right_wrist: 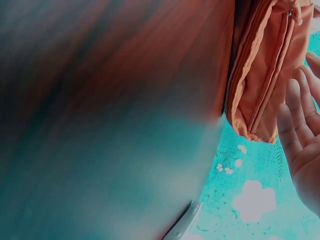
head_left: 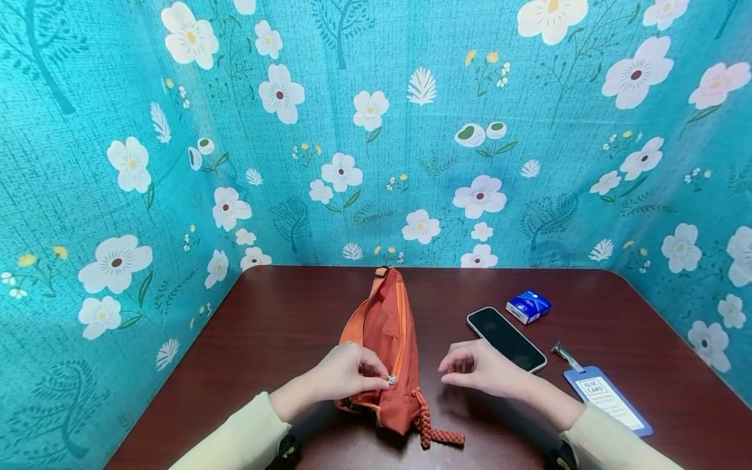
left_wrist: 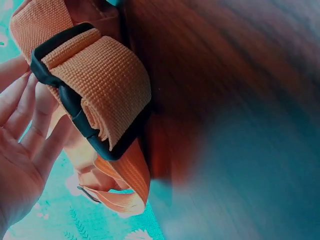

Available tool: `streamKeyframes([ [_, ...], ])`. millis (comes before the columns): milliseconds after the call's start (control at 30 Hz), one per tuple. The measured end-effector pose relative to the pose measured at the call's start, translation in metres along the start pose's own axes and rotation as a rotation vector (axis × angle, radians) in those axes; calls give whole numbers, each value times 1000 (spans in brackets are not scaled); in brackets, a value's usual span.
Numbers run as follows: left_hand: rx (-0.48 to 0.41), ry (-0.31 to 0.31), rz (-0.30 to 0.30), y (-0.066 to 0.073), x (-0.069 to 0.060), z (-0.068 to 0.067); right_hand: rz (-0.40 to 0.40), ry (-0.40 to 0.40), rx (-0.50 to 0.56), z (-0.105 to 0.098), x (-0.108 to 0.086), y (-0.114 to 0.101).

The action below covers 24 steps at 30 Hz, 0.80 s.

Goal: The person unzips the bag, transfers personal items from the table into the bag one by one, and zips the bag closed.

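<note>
A rust-orange zippered bag [head_left: 388, 339] stands on the table with its long orange zipper [head_left: 402, 326] along the top. At the zipper's near end my left hand [head_left: 346, 373] pinches the metal zipper pull [head_left: 391, 379]. In the left wrist view, the bag's orange strap [left_wrist: 100, 75] and black buckle [left_wrist: 75, 107] are beside the left hand's fingers. My right hand [head_left: 484, 369] hovers to the right of the bag, fingers loosely bent and holding nothing. The right wrist view has that hand [right_wrist: 305, 135] near the bag's side [right_wrist: 270, 75].
A black-screened phone [head_left: 506, 338] lies just beyond the right hand. Behind it sits a small blue packet [head_left: 529, 305]. A blue ID card holder [head_left: 608, 398] with a metal clip is at the right. A braided cord [head_left: 431, 431] hangs from the bag's near end.
</note>
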<state>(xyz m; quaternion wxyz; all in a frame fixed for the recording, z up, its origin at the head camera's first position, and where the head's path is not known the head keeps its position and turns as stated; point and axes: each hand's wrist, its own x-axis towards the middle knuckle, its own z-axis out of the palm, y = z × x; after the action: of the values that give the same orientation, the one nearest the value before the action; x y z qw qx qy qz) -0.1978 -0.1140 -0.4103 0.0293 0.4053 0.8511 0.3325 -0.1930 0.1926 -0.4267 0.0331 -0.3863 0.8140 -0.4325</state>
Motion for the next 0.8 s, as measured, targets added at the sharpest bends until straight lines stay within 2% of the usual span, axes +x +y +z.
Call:
streamKeyframes([
  [200,-138,50,30,1,2,-3,-37,-31,15,8,7,-4],
  [333,-203,91,3,3,4,-5,-64,-35,16,12,15,-9],
  [467,-220,113,-23,7,4,-6,-96,-42,24,17,22,-13],
  [600,-219,114,-10,20,2,-12,-101,-67,11,22,27,-13],
  [733,-224,114,14,38,-1,-21,-70,-107,-18,27,29,-11],
  [800,-229,115,18,42,-2,-22,-54,-127,-28,29,30,-10],
])
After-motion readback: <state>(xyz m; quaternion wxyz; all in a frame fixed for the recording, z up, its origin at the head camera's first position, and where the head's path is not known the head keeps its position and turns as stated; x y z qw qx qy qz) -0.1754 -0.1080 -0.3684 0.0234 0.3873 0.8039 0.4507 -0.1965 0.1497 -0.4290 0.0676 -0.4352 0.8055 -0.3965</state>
